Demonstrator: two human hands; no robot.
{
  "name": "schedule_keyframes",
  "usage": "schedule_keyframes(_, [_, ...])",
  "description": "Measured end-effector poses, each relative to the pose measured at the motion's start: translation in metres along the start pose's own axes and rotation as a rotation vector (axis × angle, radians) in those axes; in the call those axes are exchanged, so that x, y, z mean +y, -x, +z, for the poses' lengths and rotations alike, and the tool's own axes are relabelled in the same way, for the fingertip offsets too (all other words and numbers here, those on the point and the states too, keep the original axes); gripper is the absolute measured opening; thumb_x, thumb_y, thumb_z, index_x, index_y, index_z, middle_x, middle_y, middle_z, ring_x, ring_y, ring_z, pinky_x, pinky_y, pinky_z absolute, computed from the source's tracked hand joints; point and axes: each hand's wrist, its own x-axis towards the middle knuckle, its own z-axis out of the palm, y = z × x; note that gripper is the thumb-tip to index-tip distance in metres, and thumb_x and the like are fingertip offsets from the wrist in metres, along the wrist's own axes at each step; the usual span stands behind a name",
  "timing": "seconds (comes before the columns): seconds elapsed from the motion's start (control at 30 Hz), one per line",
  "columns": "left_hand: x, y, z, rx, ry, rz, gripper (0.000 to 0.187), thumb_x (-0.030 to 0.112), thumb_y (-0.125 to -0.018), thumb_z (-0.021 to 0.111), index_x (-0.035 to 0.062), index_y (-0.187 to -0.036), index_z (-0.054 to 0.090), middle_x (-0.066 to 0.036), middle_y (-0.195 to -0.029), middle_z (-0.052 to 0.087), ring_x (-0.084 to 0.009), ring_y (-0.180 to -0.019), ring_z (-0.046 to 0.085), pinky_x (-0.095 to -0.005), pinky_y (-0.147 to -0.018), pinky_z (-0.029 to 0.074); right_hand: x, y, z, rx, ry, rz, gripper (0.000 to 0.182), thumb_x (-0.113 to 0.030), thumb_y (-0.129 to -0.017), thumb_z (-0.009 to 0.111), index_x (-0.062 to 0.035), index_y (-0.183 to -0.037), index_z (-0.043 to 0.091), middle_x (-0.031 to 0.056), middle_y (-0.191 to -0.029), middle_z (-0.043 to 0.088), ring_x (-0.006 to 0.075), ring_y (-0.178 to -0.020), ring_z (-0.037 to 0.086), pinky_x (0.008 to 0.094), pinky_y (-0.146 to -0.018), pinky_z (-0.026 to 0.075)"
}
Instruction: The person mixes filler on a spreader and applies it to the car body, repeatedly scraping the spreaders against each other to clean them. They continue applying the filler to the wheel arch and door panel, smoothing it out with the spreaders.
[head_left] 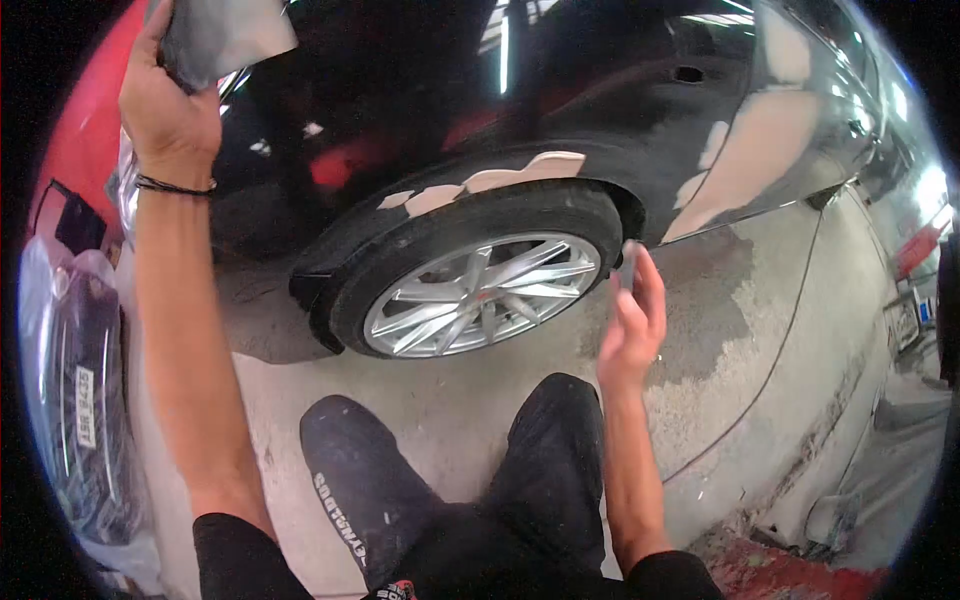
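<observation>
My left hand (168,118) is raised at the upper left, closed around a flat grey plate (222,42) with a paler patch on its surface. Lower down on the right, my right hand (632,325) pinches a small thin grey piece (628,270), perhaps a spreader, near the rear edge of the tyre. Ahead of me is a black car panel (420,90). Pale beige filler (525,172) lies along the wheel arch above the tyre (350,305). A larger filler patch (765,140) covers part of the panel at the right.
The silver spoked wheel (485,295) stands just beyond my knees (350,440). On the left, a plastic-wrapped bumper (85,330) bears a number plate. A dark cable (775,360) runs across the concrete floor (700,420), and covered items (900,440) sit at the right.
</observation>
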Motion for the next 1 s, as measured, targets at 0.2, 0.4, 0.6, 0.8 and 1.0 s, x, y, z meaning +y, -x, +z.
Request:
schedule_keyframes(0.2, [-0.012, 0.005, -0.015, -0.114, 0.137, -0.245, 0.031, 0.022, -0.108, 0.06, 0.0015, -0.128, 0.071, -0.011, -0.133, 0.072, -0.0275, -0.123, 0.069, -0.0465, -0.112, 0.052, 0.022, -0.065, 0.061, 0.199, 0.252, -0.365, 0.053, -0.016, -0.096, 0.074, -0.0025, -0.145, 0.061, 0.017, -0.147, 0.054, 0.0314, -0.139, 0.052, 0.0426, -0.12, 0.039])
schedule_keyframes(0.4, [-0.018, 0.003, -0.033, -0.2, 0.156, -0.318, 0.031, 0.021, -0.109, 0.058, 0.0013, -0.13, 0.07, -0.013, -0.135, 0.071, -0.0273, -0.126, 0.067, -0.0463, -0.112, 0.052, 0.038, -0.061, 0.103, 0.276, 0.538, -0.477, 0.055, -0.022, -0.091, 0.078, -0.0026, -0.14, 0.063, 0.0187, -0.143, 0.056, 0.0366, -0.137, 0.051, 0.0458, -0.119, 0.038])
schedule_keyframes(0.6, [-0.011, 0.013, -0.02, -0.144, 0.101, -0.236, 0.05, 0.025, -0.111, 0.054, -0.0121, -0.145, 0.052, -0.029, -0.137, 0.066, -0.041, -0.122, 0.069, -0.0508, -0.112, 0.053, 0.03, -0.047, 0.079, 0.21, 0.412, -0.449, 0.047, -0.013, -0.09, 0.075, -0.0014, -0.136, 0.068, 0.0171, -0.141, 0.062, 0.0323, -0.135, 0.056, 0.0441, -0.118, 0.042])
schedule_keyframes(0.8, [-0.013, 0.006, -0.023, -0.23, 0.157, -0.27, 0.045, 0.022, -0.11, 0.055, -0.0084, -0.143, 0.056, -0.023, -0.138, 0.067, -0.0378, -0.126, 0.067, -0.0501, -0.112, 0.053, -0.014, -0.072, 0.085, 0.413, -0.127, 0.037, 0.041, -0.01, -0.104, 0.063, 0.0009, -0.144, 0.064, 0.0136, -0.143, 0.063, 0.0215, -0.131, 0.06, 0.0341, -0.115, 0.045])
schedule_keyframes(1.0, [-0.008, 0.018, -0.005, -0.091, 0.217, -0.276, 0.044, 0.022, -0.109, 0.058, -0.0075, -0.142, 0.058, -0.02, -0.136, 0.069, -0.0356, -0.124, 0.069, -0.0496, -0.112, 0.053, -0.012, -0.07, 0.108, 0.427, -0.086, -0.062, 0.039, -0.01, -0.103, 0.067, 0.0002, -0.141, 0.067, 0.012, -0.14, 0.065, 0.0232, -0.129, 0.061, 0.0359, -0.114, 0.046])
